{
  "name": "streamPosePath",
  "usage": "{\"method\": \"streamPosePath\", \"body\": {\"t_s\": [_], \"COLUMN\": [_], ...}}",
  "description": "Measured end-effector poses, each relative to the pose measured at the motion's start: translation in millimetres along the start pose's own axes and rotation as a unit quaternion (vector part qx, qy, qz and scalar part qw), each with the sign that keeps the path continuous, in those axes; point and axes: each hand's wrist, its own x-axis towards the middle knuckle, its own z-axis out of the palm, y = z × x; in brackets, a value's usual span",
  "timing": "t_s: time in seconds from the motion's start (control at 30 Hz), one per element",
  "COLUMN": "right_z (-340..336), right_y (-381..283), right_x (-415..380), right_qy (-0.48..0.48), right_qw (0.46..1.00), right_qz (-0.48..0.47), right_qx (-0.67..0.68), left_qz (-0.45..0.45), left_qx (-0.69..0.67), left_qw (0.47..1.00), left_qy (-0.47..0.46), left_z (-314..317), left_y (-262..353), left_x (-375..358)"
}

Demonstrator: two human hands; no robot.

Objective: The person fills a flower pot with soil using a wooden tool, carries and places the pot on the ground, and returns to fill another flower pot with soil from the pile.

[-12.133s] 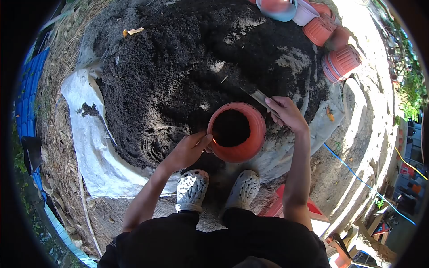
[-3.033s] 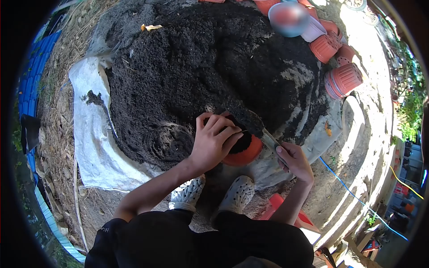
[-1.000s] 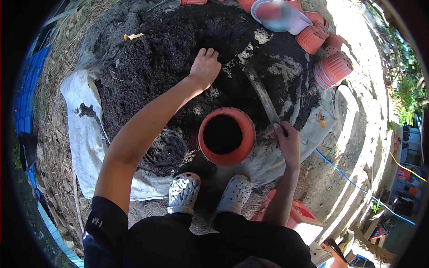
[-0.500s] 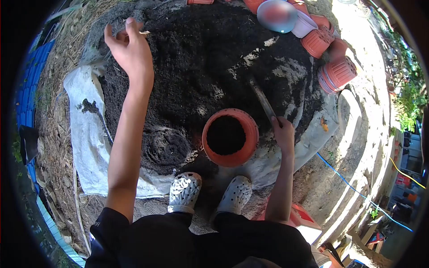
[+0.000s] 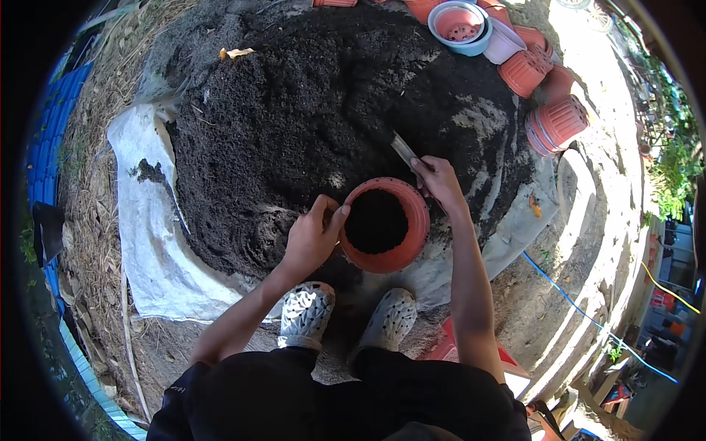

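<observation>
A terracotta-coloured plastic plant pot (image 5: 408,246) stands upright near my feet, with dark soil (image 5: 376,220) inside it. My left hand (image 5: 309,237) is closed at the pot's left rim, thumb and fingers pinched there. Over the right side of the rim, my right hand (image 5: 439,182) grips a narrow, flat, stick-like tool (image 5: 403,149). Its far end points up and left over the soil heap, while the rest is hidden in the hand. A large heap of loose dark soil (image 5: 272,125) spreads around and beyond the pot.
White sheeting (image 5: 151,242) lies under the heap. Stacked terracotta pots (image 5: 557,123) and a blue-rimmed pot (image 5: 471,48) stand at the back right. My white clogs (image 5: 305,312) are just below the pot. A blue hose (image 5: 566,298) runs along the right.
My left hand has come down from the far left of the heap to the pot's rim. My right hand has moved up and left with the tool, closer to the pot.
</observation>
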Motion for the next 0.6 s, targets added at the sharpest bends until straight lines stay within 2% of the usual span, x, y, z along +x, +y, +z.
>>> {"method": "streamPosePath", "body": {"t_s": [0.03,0.17,0.27,0.33,0.37,0.5,0.57,0.6], "right_z": [0.4,-0.5,-14.2,-27.0,-33.7,-58.5,-67.9,-70.9], "right_y": [1.8,5.6,-3.8,-9.8,-11.3,-5.5,1.7,2.8], "right_x": [-5.4,-32.9,-64.1,-89.3,-102.5,-154.2,-169.2,-172.2], "right_qy": [-0.003,-0.003,0.024,0.037,0.050,0.069,0.051,0.051], "right_qw": [0.999,0.988,0.986,0.983,0.980,0.986,0.997,0.997], "right_qz": [0.008,0.013,0.009,0.006,0.002,-0.011,-0.043,-0.042], "right_qx": [0.037,0.156,0.165,0.179,0.193,0.151,0.044,0.044], "left_qz": [-0.014,-0.001,-0.012,0.000,0.000,0.003,0.010,0.001], "left_qx": [0.016,0.012,0.033,-0.051,-0.051,-0.047,-0.046,-0.065], "left_qw": [0.999,0.999,0.999,0.998,0.998,0.999,0.999,0.998], "left_qy": [-0.032,-0.047,-0.041,-0.026,-0.027,-0.017,-0.016,-0.023], "left_z": [-4.1,-7.3,-4.8,-2.8,-2.9,-3.2,-3.1,-3.5], "left_y": [1.7,0.6,-3.9,-11.7,-12.2,-12.2,-12.3,-11.3], "left_x": [-0.7,5.6,12.8,20.2,22.9,29.2,29.9,29.2]}}
